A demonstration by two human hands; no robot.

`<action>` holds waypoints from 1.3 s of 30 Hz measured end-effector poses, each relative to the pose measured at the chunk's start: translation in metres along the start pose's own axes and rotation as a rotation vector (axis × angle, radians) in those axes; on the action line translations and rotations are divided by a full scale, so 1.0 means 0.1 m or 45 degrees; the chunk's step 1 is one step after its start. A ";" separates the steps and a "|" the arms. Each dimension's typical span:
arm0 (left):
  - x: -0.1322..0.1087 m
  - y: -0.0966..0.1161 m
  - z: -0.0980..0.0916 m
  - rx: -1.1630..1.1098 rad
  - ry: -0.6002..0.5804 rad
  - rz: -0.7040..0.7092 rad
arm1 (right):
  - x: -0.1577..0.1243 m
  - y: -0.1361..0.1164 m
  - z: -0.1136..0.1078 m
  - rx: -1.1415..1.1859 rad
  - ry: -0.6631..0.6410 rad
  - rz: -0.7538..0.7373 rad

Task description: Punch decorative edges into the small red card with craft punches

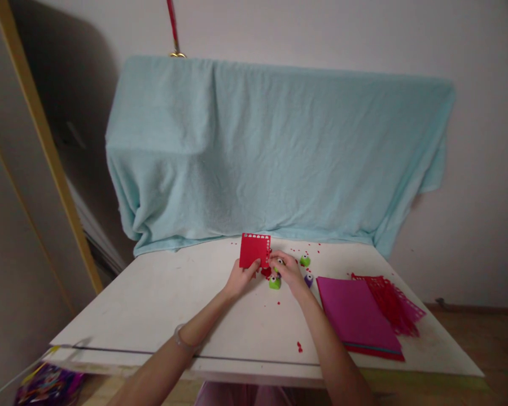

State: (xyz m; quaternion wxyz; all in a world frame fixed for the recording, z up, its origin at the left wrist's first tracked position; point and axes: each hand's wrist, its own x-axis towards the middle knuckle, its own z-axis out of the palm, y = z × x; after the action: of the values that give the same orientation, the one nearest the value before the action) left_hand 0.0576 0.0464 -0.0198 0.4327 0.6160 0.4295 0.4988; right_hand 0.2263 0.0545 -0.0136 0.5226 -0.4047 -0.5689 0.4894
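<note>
Head view. The left hand (237, 278) grips a red sheet (254, 251) at its lower edge, thumb on the upper face; the sheet is raised above the far part of the white bench (186, 304), near its middle, and bears rows of punched holes along its top and right edges. The right hand (288, 270) is closed about a small green eye-marked piece (278, 264), partly hidden by the fingers, at the sheet's right edge. Just below the hands stands a second green piece (274, 282); beyond the right hand stand a third green piece (305, 260) and a purple piece (309, 280), all with eye-like spots. Red scraps (300, 347) are scattered on the bench. To the right lies a stack of coloured sheets (358, 316), magenta uppermost, with perforated red sheets (385, 299) beside it. A pale blue cloth (288, 158) hangs behind the bench. A bracelet (181, 338) encircles the left wrist.
</note>
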 end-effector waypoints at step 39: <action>-0.02 0.04 0.04 0.061 -0.042 -0.007 | -0.03 -0.06 -0.03 -0.029 0.128 0.026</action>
State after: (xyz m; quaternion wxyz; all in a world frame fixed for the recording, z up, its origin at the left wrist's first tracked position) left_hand 0.0617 0.0429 -0.0167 0.4264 0.6331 0.4358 0.4770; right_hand 0.2300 0.0509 -0.0081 0.5409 -0.4405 -0.5432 0.4672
